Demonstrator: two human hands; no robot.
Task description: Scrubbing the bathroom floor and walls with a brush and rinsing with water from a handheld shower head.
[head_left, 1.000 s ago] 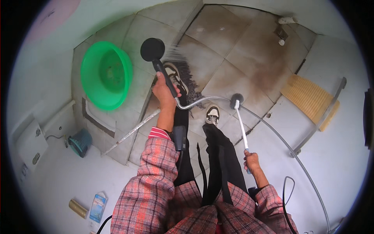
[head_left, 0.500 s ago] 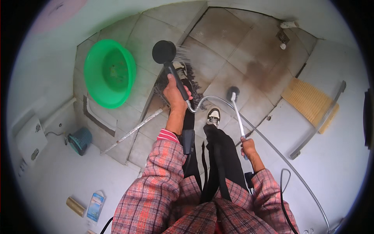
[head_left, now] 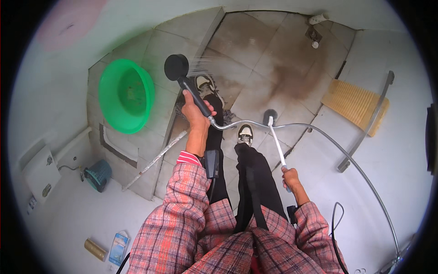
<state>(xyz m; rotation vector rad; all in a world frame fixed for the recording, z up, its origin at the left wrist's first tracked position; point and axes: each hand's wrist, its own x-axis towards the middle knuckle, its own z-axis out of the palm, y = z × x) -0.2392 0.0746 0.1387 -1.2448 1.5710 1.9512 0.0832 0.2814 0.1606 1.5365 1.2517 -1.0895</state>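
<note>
My left hand [head_left: 196, 109] is closed round the handle of a black shower head [head_left: 176, 67]. Water sprays from the head toward the right, over the tiled floor [head_left: 255, 84]. From the handle's lower end a silver hose [head_left: 319, 130] curves away to the lower right. My right hand [head_left: 290, 178] grips the handle of a white long-handled brush [head_left: 277, 142], whose round grey bristle head [head_left: 270, 116] rests on or just above the tiles near my right shoe [head_left: 245, 133]. Dirty brown water spreads over the floor beyond it. A grey mop head [head_left: 223, 93] lies partly hidden behind my left leg.
A green basin [head_left: 150, 98] stands on the raised tiles at left. The mop's pale pole [head_left: 155, 161] slants toward the lower left. A yellow ribbed washboard [head_left: 356, 105] and a metal bar [head_left: 365, 125] are at right. A white pipe [head_left: 318, 18] and floor drain [head_left: 313, 34] lie far right.
The view has shifted slightly. The shower head is a little further left and lower, still spraying. The hose now bows across the brush head, which has moved slightly.
</note>
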